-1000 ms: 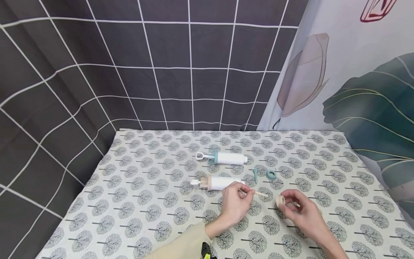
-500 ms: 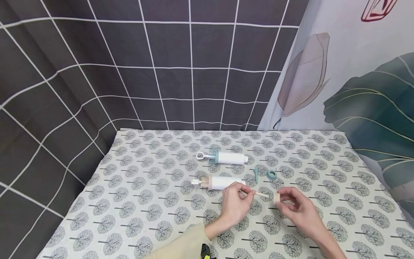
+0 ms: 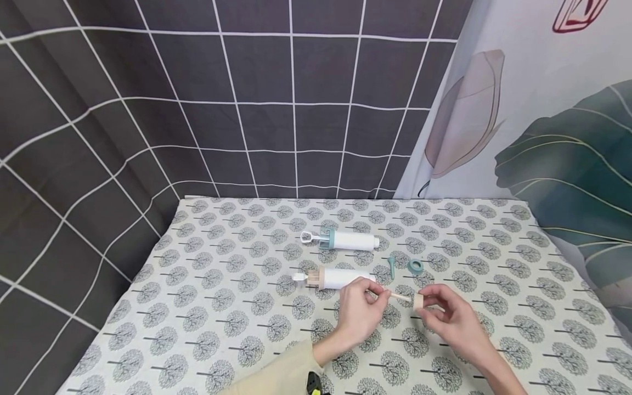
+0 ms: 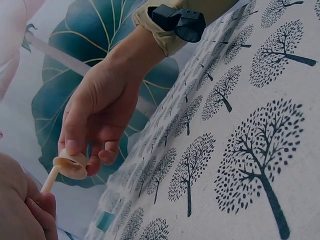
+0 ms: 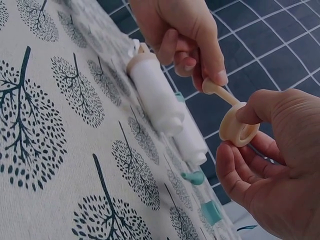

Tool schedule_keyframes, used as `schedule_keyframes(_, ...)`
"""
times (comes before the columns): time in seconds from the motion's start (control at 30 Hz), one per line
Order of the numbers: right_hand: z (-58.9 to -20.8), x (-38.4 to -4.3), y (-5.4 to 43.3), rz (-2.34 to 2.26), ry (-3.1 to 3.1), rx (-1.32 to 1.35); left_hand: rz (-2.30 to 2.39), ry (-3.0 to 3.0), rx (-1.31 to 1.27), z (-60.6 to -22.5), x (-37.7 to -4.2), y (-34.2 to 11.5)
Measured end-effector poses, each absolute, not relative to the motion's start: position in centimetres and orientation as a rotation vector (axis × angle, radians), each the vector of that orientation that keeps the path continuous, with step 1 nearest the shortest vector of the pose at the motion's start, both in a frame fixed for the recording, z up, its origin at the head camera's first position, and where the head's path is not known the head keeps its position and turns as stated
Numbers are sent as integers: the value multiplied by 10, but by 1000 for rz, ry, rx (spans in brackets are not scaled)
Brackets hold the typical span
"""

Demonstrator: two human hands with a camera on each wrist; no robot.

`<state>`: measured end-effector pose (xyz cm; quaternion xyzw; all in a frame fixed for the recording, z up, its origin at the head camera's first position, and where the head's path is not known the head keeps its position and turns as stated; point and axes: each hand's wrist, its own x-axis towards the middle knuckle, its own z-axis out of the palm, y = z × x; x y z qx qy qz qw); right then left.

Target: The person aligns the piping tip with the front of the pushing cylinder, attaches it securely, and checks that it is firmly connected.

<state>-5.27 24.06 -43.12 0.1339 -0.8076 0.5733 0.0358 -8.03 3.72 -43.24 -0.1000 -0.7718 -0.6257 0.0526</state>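
My left hand [image 3: 359, 310] pinches a thin beige nozzle [image 3: 401, 297] by its flared end, as the right wrist view shows. Thumb and fingers of my right hand [image 3: 456, 315] hold a beige ring-shaped cap [image 5: 231, 127] by its rim. The nozzle's narrow end meets the ring; how far it goes in cannot be told. Just beyond my left hand lies a white syringe-like tube [image 3: 340, 278] with a beige collar, its right end partly hidden by the fingers.
Farther back lies a similar white tube [image 3: 353, 241] with a teal collar. A teal nozzle [image 3: 391, 267] and a teal ring [image 3: 415, 266] lie right of the tubes. A tree-patterned cloth [image 3: 222, 329] covers the table; a dark grid curtain [image 3: 257, 126] hangs behind.
My right hand has moved left with the beige ring, turning it toward the nozzle and closing the gap. My left hand has stayed in place.
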Motion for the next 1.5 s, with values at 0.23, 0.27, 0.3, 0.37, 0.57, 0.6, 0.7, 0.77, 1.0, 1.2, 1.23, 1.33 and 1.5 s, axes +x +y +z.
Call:
schedule_keyframes(0.23, -433, -54, 236, 1783, -2435, 472, -1876, -2352, -305, -431, -79, 39)
schedule_keyframes(0.27, -433, -54, 236, 1782, -2426, 487, -1871, -2353, -308, -431, -79, 39)
schedule_keyframes(0.3, -434, -55, 235, 1780, -2418, 501, -1869, -2354, -309, -431, -79, 39)
schedule_keyframes(0.37, -435, -55, 234, 1782, -2410, 519, -1871, -2356, -315, -431, -79, 39)
schedule_keyframes(0.57, -434, -56, 232, 1788, -2417, 519, -1856, -2366, -329, -430, -78, 40)
schedule_keyframes(0.6, -434, -56, 231, 1794, -2417, 514, -1852, -2366, -332, -430, -78, 40)
schedule_keyframes(0.7, -434, -56, 230, 1808, -2408, 524, -1845, -2360, -338, -431, -78, 40)
schedule_keyframes(0.77, -434, -57, 230, 1818, -2397, 540, -1845, -2354, -345, -431, -77, 40)
schedule_keyframes(1.0, -434, -58, 229, 1850, -2392, 533, -1840, -2334, -366, -431, -77, 39)
schedule_keyframes(1.2, -433, -57, 227, 1848, -2397, 537, -1787, -2358, -391, -431, -77, 39)
schedule_keyframes(1.23, -433, -57, 227, 1848, -2398, 537, -1785, -2365, -392, -431, -77, 39)
schedule_keyframes(1.33, -433, -58, 226, 1860, -2388, 540, -1777, -2384, -399, -432, -76, 40)
schedule_keyframes(1.5, -436, -58, 225, 1876, -2356, 572, -1780, -2395, -401, -432, -75, 41)
